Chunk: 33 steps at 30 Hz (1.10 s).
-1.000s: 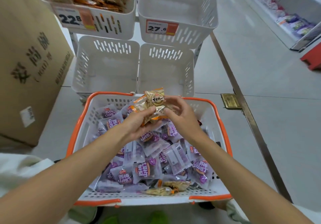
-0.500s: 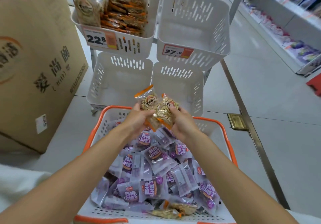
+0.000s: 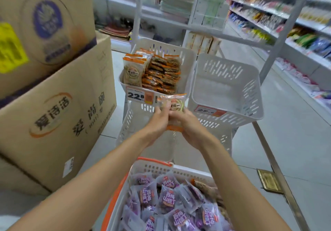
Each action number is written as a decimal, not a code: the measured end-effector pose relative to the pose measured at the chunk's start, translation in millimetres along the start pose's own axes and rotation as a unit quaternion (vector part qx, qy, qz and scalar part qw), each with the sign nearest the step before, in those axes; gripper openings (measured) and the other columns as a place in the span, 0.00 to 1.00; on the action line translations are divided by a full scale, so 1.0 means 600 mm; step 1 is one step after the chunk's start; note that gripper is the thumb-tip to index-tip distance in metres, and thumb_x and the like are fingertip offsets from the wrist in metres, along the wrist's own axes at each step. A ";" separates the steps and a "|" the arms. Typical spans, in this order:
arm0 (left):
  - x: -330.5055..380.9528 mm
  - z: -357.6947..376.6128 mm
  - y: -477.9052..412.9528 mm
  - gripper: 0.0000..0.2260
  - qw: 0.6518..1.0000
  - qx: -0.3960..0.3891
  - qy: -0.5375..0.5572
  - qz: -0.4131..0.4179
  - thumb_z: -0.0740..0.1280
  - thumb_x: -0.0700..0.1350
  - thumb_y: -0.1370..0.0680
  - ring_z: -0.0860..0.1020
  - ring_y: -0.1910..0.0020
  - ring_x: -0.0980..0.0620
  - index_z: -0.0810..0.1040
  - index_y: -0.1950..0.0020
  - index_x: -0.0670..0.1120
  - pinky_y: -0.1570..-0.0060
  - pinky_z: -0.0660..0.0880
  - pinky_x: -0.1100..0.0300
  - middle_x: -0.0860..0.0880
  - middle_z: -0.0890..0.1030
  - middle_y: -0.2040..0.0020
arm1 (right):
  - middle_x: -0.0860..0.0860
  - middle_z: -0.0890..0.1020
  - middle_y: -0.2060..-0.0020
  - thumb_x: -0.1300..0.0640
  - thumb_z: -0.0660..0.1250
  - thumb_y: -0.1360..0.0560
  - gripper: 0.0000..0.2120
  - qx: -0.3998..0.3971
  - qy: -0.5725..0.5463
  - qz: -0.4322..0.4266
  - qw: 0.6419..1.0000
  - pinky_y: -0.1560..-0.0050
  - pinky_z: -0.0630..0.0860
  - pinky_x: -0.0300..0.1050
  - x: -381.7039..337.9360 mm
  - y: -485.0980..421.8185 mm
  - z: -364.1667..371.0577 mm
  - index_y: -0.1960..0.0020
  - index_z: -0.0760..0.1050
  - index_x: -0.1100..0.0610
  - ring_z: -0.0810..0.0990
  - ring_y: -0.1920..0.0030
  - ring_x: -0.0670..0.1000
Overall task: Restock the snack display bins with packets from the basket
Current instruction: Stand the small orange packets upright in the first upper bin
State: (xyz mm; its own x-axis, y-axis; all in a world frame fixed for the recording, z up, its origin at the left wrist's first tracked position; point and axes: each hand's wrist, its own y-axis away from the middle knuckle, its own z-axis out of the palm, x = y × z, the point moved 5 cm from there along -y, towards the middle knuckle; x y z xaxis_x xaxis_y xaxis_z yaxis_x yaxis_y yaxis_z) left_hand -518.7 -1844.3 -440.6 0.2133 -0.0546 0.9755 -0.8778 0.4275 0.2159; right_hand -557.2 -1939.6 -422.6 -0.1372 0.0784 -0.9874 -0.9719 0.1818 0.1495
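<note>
Packets with orange seals (image 3: 175, 105) stand upright between both hands, long axis running 12 to 6 o'clock: top seal up by the fingertips, bottom seal down between the heels of the palms. The left hand (image 3: 157, 121) curls round the stack's left edge and the right hand (image 3: 190, 128) cups its right side, so both grip the same bundle. How many packets are in it I cannot tell.

The relation that matters is to the stocked bin (image 3: 188, 65), which holds matching orange-sealed packets and sits at 12 o'clock from the hands, leaning a little toward 11. The bundle's top edge overlaps the bin's front lip in view, just right of the 22.8 price tag (image 3: 137, 96), but it is not yet over the rim. The left hand is the nearer one to that bin. The right hand is nearer to the empty bin (image 3: 220, 91) at 2 o'clock.

Judging by the match in packaging, the bundle belongs in the stocked bin. The move likely calls for a lift up and forward toward 12, clearing the front lip, then setting the packets down on edge like the upright row at the bin's left.

The basket (image 3: 154, 160), orange-rimmed, lies at 6 o'clock, full of purple packets (image 3: 168, 199). Cardboard boxes (image 3: 59, 116) stand at 9 o'clock.
</note>
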 end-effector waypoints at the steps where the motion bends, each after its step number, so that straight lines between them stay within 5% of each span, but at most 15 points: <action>1: 0.022 -0.006 -0.010 0.46 0.999 0.004 -0.030 0.022 0.52 0.77 0.33 0.73 0.32 0.47 0.60 0.22 0.51 0.29 0.68 0.45 0.46 0.72 0.28 | 0.60 0.82 0.43 0.64 0.64 0.22 0.18 -0.038 0.001 -0.006 0.999 0.52 0.81 0.49 -0.020 -0.011 0.010 0.33 0.70 0.58 0.83 0.46 0.58; 3: 0.065 -0.029 -0.031 0.36 0.986 0.035 -0.140 0.086 0.47 0.71 0.23 0.62 0.25 0.47 0.61 0.23 0.49 0.25 0.57 0.48 0.46 0.64 0.25 | 0.56 0.84 0.46 0.63 0.64 0.21 0.16 -0.064 -0.011 -0.019 0.998 0.54 0.81 0.45 -0.055 -0.029 0.023 0.34 0.71 0.57 0.84 0.49 0.55; 6: 0.128 -0.103 -0.050 0.29 0.892 0.192 -0.329 0.243 0.49 0.66 0.20 0.66 0.34 0.44 0.69 0.33 0.45 0.32 0.64 0.46 0.44 0.68 0.35 | 0.55 0.84 0.47 0.63 0.66 0.22 0.18 -0.023 -0.024 -0.042 0.999 0.52 0.80 0.47 -0.082 -0.084 0.018 0.32 0.70 0.58 0.84 0.49 0.54; 9: 0.152 -0.188 -0.082 0.31 0.825 0.335 -0.362 0.276 0.57 0.64 0.21 0.63 0.30 0.43 0.61 0.25 0.44 0.33 0.63 0.46 0.41 0.64 0.27 | 0.56 0.83 0.45 0.62 0.68 0.22 0.20 0.062 -0.041 -0.042 0.996 0.41 0.78 0.55 -0.105 -0.163 0.000 0.32 0.69 0.58 0.83 0.45 0.56; 13: 0.139 -0.231 -0.171 0.49 0.874 0.262 -0.370 0.174 0.62 0.68 0.25 0.46 0.20 0.45 0.37 0.20 0.46 0.24 0.48 0.47 0.44 0.45 0.18 | 0.58 0.83 0.43 0.59 0.68 0.23 0.20 0.077 -0.086 -0.028 0.993 0.36 0.74 0.61 -0.137 -0.274 0.009 0.32 0.69 0.58 0.82 0.42 0.59; 17: 0.132 -0.253 -0.258 0.48 0.911 0.186 -0.332 0.161 0.57 0.79 0.33 0.68 0.28 0.43 0.55 0.23 0.50 0.32 0.67 0.38 0.46 0.69 0.27 | 0.58 0.80 0.40 0.62 0.70 0.26 0.24 0.103 0.017 -0.014 0.994 0.41 0.78 0.57 -0.127 -0.359 0.037 0.32 0.68 0.58 0.82 0.44 0.57; 19: 0.130 -0.261 -0.276 0.47 0.916 0.188 -0.309 0.171 0.54 0.81 0.36 0.76 0.36 0.46 0.60 0.27 0.52 0.38 0.73 0.40 0.49 0.76 0.34 | 0.53 0.75 0.33 0.62 0.67 0.24 0.30 0.134 0.098 -0.027 0.986 0.39 0.77 0.56 -0.117 -0.368 0.045 0.24 0.60 0.54 0.79 0.40 0.55; 23: 0.128 -0.251 -0.281 0.37 0.876 0.195 -0.380 0.224 0.59 0.73 0.28 0.69 0.30 0.48 0.62 0.27 0.52 0.33 0.67 0.40 0.50 0.71 0.29 | 0.51 0.59 0.22 0.65 0.61 0.23 0.42 0.082 0.254 -0.048 0.963 0.34 0.71 0.52 -0.081 -0.362 0.063 0.20 0.39 0.49 0.67 0.28 0.57; 26: 0.132 -0.251 -0.283 0.33 0.858 0.182 -0.423 0.226 0.55 0.71 0.23 0.60 0.24 0.49 0.60 0.25 0.52 0.28 0.59 0.40 0.51 0.64 0.24 | 0.48 0.54 0.21 0.62 0.62 0.23 0.42 0.067 0.299 -0.074 0.949 0.37 0.73 0.44 -0.086 -0.355 0.056 0.20 0.38 0.49 0.63 0.28 0.49; 28: 0.132 -0.258 -0.282 0.33 0.886 0.164 -0.380 0.208 0.51 0.71 0.25 0.61 0.25 0.49 0.60 0.25 0.53 0.29 0.61 0.38 0.51 0.64 0.25 | 0.45 0.48 0.21 0.58 0.65 0.21 0.42 0.053 0.329 -0.079 0.939 0.34 0.66 0.33 -0.094 -0.343 0.054 0.20 0.38 0.51 0.56 0.26 0.45; 31: 0.124 -0.259 -0.274 0.33 0.916 0.137 -0.307 0.217 0.51 0.71 0.26 0.66 0.29 0.51 0.58 0.25 0.57 0.32 0.64 0.36 0.53 0.68 0.27 | 0.44 0.43 0.21 0.51 0.66 0.21 0.41 0.078 0.385 -0.119 0.912 0.26 0.51 0.44 -0.109 -0.320 0.051 0.20 0.42 0.49 0.45 0.21 0.46; 33: 0.113 -0.263 -0.268 0.37 0.927 0.136 -0.277 0.212 0.52 0.74 0.27 0.65 0.26 0.49 0.53 0.23 0.59 0.31 0.64 0.35 0.52 0.65 0.24 | 0.45 0.51 0.21 0.50 0.66 0.21 0.35 0.119 0.400 -0.169 0.893 0.26 0.51 0.45 -0.119 -0.301 0.049 0.20 0.52 0.49 0.50 0.22 0.45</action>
State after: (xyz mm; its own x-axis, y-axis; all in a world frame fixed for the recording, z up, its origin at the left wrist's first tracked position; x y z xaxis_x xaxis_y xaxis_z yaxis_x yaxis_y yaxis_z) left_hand -295.5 -1774.6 -416.3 -0.3631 -0.4208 0.8313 -0.9240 0.2777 -0.2630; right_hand -366.5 -1948.9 -377.5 -0.0291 -0.7279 -0.6851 -0.9284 0.2736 -0.2512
